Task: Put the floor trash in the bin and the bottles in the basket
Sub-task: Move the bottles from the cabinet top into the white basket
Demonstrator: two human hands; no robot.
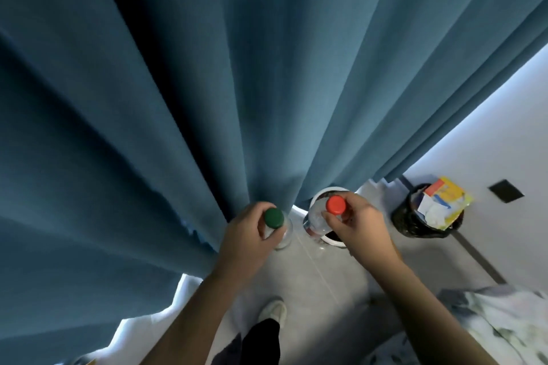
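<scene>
Curtain (pixel 207 98) hangs behind left hand (pixel 247 235) grasping green-capped bottle (pixel 274 218) and right hand (pixel 361 225) grasping red-capped bottle (pixel 335 204).

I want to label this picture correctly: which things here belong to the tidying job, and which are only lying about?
Job: green-capped bottle in left hand, red-capped bottle in right hand, white-rimmed basket, black mesh bin, yellow packet in it.
Lying about: blue curtain, patterned bedding, black wall plate.
</scene>
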